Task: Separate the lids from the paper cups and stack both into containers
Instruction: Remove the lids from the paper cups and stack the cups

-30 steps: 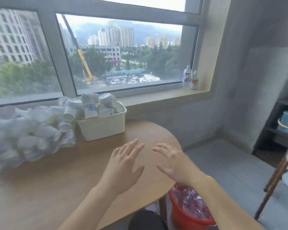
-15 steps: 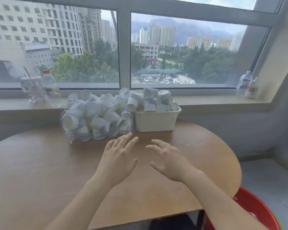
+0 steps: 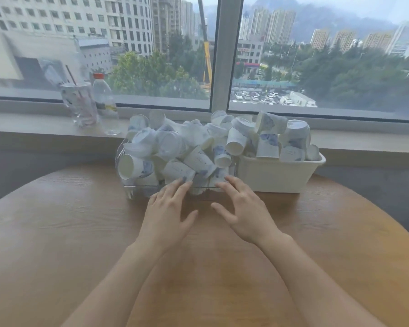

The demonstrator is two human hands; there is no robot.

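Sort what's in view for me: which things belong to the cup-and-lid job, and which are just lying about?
For the job:
- lidded white paper cups
- clear plastic bin
- white plastic tub
- left hand, right hand, both open

Lying about:
- clear water bottle with red cap
- clear cup of straws

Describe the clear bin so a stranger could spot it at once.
Start at the round wooden table under the window. Two bins sit at its far edge, both heaped with paper cups. The clear bin is the left one, see-through, beside the opaque white bin.
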